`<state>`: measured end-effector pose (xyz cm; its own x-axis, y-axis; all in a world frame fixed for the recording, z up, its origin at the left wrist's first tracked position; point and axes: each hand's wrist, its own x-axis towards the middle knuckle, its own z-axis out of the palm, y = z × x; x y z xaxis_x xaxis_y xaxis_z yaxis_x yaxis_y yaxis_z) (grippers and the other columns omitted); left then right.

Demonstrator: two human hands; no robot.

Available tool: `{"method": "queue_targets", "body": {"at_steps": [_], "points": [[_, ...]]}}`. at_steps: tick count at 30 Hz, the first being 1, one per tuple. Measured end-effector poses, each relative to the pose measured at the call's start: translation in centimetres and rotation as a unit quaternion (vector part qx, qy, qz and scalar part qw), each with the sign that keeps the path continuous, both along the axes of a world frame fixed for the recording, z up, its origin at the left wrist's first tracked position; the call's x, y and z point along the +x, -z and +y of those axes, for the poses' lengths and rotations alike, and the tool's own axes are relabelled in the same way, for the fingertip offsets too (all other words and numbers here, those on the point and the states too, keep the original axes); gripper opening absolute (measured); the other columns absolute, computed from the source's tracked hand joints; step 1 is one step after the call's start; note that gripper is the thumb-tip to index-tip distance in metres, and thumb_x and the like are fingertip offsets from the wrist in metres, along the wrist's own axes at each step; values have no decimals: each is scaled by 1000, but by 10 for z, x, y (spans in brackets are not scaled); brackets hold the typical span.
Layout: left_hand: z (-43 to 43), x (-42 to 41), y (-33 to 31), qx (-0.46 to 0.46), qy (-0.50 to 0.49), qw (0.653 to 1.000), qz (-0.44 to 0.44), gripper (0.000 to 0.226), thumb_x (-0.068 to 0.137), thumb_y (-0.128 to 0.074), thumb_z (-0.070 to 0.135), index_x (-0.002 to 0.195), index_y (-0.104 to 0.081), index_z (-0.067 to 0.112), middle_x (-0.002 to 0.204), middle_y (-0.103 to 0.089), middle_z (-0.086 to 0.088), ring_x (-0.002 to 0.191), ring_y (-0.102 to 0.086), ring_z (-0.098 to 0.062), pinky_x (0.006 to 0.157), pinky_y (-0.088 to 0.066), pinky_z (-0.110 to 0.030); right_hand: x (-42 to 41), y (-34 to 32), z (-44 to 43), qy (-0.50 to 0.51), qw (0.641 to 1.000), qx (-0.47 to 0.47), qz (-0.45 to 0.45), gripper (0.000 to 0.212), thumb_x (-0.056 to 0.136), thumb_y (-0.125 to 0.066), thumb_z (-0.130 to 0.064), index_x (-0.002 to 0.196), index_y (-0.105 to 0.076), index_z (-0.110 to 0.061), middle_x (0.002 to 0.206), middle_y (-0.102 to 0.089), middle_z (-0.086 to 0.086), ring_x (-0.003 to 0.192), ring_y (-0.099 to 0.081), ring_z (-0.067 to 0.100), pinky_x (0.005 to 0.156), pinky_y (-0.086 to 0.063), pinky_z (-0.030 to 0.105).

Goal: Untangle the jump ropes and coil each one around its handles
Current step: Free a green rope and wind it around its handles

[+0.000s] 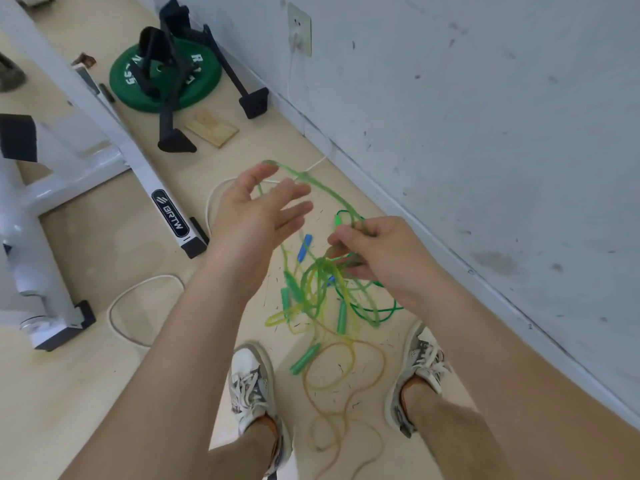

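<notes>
A tangle of jump ropes (pixel 320 285) hangs in the air between my hands, with green, yellow-green and orange-brown cords. Several green handles (pixel 304 358) and a blue handle (pixel 304 247) dangle in it. An orange-brown loop (pixel 346 386) trails on the floor between my shoes. My right hand (pixel 374 251) grips a bunch of cords at the top of the tangle. My left hand (pixel 258 209) is spread with straight fingers, and a green loop (pixel 311 181) runs over its fingertips across to my right hand.
A grey wall (pixel 485 116) runs along the right. A white machine frame (pixel 104 133) stands at the left, with a green weight plate (pixel 194 88) and black stand behind it. A white cable (pixel 138 296) curls on the floor. My two shoes (pixel 252 382) stand below the tangle.
</notes>
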<state>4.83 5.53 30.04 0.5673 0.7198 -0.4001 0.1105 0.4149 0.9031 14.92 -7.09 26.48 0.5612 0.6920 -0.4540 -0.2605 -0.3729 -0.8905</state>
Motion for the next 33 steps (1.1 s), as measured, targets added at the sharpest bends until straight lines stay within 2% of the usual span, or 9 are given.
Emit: {"method": "queue_targets", "body": {"at_steps": [4,6,9,13,18,22,26,30,33], "points": [[-9,-2,9,244,157,929,229,31,91,-58,40,116,-61,22,85,-68,12,87,-66,-13,82,-52,-33,4,-16,1,89,986,70,121,24,99,-55,-19,88,-66,0,72,-69,10,61,-68,17,56,-56,23],[-14,-4,6,198,237,932,189,30,94,-51,46,97,-68,22,74,-69,10,73,-67,-9,70,-50,-27,6,-20,1,119,977,92,151,26,100,-54,-19,88,-66,1,71,-69,10,62,-68,17,59,-57,23],[-15,-7,1,127,310,930,149,27,89,-58,46,104,-68,26,86,-73,-4,63,-66,-10,59,-49,-19,11,-24,-2,141,970,105,166,33,102,-49,-25,89,-66,1,71,-69,9,59,-66,18,55,-54,23],[-11,-4,3,176,220,951,127,11,89,-66,15,96,-74,19,75,-72,-6,50,-52,-3,48,-40,-10,22,-30,-7,156,983,13,95,46,105,-39,-36,90,-70,-5,63,-68,6,47,-58,16,39,-36,20],[-5,-6,9,291,133,932,171,11,90,-64,18,85,-73,21,65,-69,6,53,-54,-1,57,-44,-19,31,-28,-14,93,994,-43,-37,55,105,-33,-42,86,-70,-5,63,-70,5,44,-50,14,39,-27,19],[-7,-6,9,274,236,919,156,21,93,-58,16,99,-69,32,71,-66,-2,62,-55,-10,64,-47,-26,35,-31,-17,71,996,26,41,52,105,-34,-44,89,-69,-9,81,-74,14,52,-40,14,49,-24,25],[-15,-6,17,279,340,885,152,15,86,-67,40,100,-70,35,73,-65,0,66,-55,-8,69,-46,-28,31,-31,-14,99,978,90,160,48,105,-36,-40,83,-64,-8,80,-72,15,51,-45,13,51,-34,21],[-11,-4,17,370,201,885,199,19,89,-64,37,80,-73,23,52,-50,4,49,-43,-11,54,-37,-29,28,-31,-12,151,980,79,106,50,107,-31,-38,86,-65,-7,85,-74,12,64,-59,17,58,-43,23],[-1,-7,13,419,94,859,279,30,93,-57,39,81,-72,16,67,-58,-7,65,-51,-21,59,-37,-31,38,-33,-20,231,968,70,74,51,107,-29,-39,80,-63,-11,82,-75,8,76,-66,19,73,-50,31]]}}
